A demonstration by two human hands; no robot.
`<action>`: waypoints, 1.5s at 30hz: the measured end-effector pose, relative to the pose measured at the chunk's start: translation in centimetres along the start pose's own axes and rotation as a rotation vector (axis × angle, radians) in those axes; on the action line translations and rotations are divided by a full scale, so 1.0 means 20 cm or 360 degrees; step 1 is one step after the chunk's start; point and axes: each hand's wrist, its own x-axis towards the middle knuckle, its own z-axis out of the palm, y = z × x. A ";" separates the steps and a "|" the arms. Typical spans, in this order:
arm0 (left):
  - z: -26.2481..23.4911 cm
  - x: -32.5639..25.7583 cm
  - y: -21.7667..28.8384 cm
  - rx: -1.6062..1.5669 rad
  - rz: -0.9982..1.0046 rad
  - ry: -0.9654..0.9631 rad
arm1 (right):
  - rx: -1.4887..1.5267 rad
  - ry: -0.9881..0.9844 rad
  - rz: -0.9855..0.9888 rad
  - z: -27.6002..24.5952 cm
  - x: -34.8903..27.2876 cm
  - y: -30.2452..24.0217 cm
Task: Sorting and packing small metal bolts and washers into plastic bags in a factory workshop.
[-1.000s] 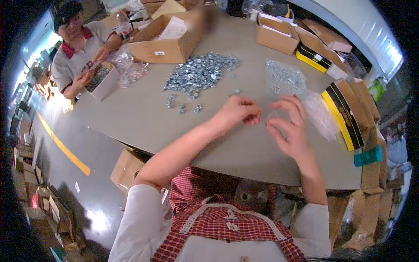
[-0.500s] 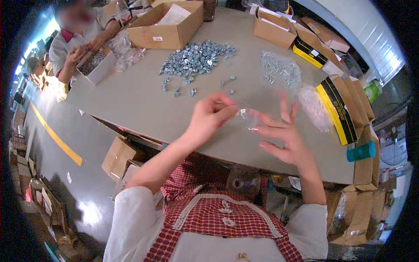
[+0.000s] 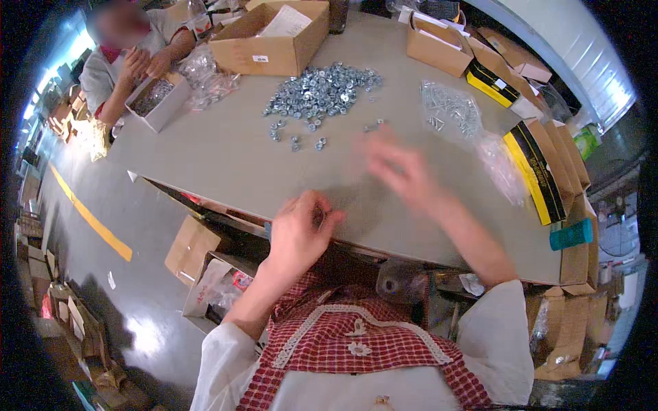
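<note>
My left hand [image 3: 306, 225] is by the table's front edge, its fingers curled together. Whatever they hold, if anything, is hidden. Smeared by motion, my right hand [image 3: 404, 168] reaches over the middle of the table, so its fingers cannot be read clearly. Its fingertips are nearest to a few small metal pieces [image 3: 375, 126] lying apart from the rest. Beyond both hands spreads a heap of silvery metal nuts [image 3: 319, 96], with several strays at its near side. To the right lies a clear bag of screws [image 3: 450, 109], beside thin pinkish clear plastic bags [image 3: 502, 168].
An open cardboard box [image 3: 271, 55] stands at the back. At the far left a co-worker's hands [image 3: 147, 65] are over a small white box [image 3: 164, 109] of metal parts. Black-and-yellow cartons [image 3: 534, 171] and a teal cylinder [image 3: 571, 235] line the right edge.
My hands have moved apart: the left drew back toward the table edge, the right went forward to the loose pieces. The small clear bag between them no longer shows.
</note>
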 end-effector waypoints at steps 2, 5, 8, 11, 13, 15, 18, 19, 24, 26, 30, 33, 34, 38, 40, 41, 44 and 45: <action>-0.05 -0.06 0.05 -0.0123 -0.0095 -0.0071 | 0.0020 0.0171 0.0158 -0.03 0.07 0.23; -0.10 -0.22 0.03 -0.0310 -0.0256 -0.0148 | -0.0451 0.0153 0.0238 0.03 0.14 0.44; -0.02 -0.40 -0.04 -0.0644 -0.0587 -0.0430 | -0.0812 -0.0070 -0.0092 0.17 0.19 0.43; 0.15 -0.51 -0.13 -0.0485 -0.0539 -0.0657 | -0.0485 -0.0227 -0.0356 0.24 0.20 0.29; 0.32 -0.58 -0.23 -0.0441 -0.0380 -0.0757 | -0.0635 -0.0268 -0.0389 0.25 0.18 0.27; 0.46 -0.63 -0.29 -0.0412 -0.0219 -0.0864 | -0.0615 -0.0266 -0.0351 0.23 0.10 0.27; 0.59 -0.61 -0.24 -0.0453 0.0062 -0.1062 | -0.0603 -0.0297 -0.0271 0.13 -0.10 0.23; 0.63 -0.60 -0.22 -0.0472 0.0061 -0.1098 | -0.0615 -0.0323 -0.0242 0.09 -0.17 0.20; 0.98 -0.70 -0.27 -0.0488 0.0288 -0.1178 | -0.0594 -0.0308 -0.0063 -0.03 -0.52 0.08; 1.07 -0.73 -0.28 -0.0642 0.0409 -0.1029 | -0.0533 -0.0294 0.0003 -0.06 -0.61 0.03; 0.87 -0.63 -0.08 -0.0816 0.0284 -0.1070 | 0.0496 0.0094 0.0424 -0.09 -0.74 0.02; 0.80 -0.60 -0.05 -0.0730 0.0359 -0.1169 | 0.0741 0.0253 0.0513 -0.04 -0.67 0.04; 0.79 -0.59 -0.03 -0.0722 0.0369 -0.1178 | 0.0694 0.0210 0.0523 -0.03 -0.64 0.04; 0.78 -0.59 -0.01 -0.0873 0.0185 -0.1111 | 0.0672 0.0197 0.0358 0.05 -0.55 0.07; 0.78 -0.60 0.00 -0.0900 0.0197 -0.1086 | 0.0727 -0.0099 0.0401 0.02 -0.53 0.01; 0.78 -0.59 0.01 -0.0944 0.0156 -0.1059 | 0.0727 -0.0095 0.0400 0.01 -0.55 -0.01; 0.79 -0.60 0.04 -0.1000 0.0170 -0.0982 | 0.1118 -0.0260 0.0585 -0.01 -0.71 -0.14; 0.71 -0.61 -0.04 -0.0879 0.0155 -0.0832 | 0.1249 -0.0390 0.0432 0.10 -0.66 -0.17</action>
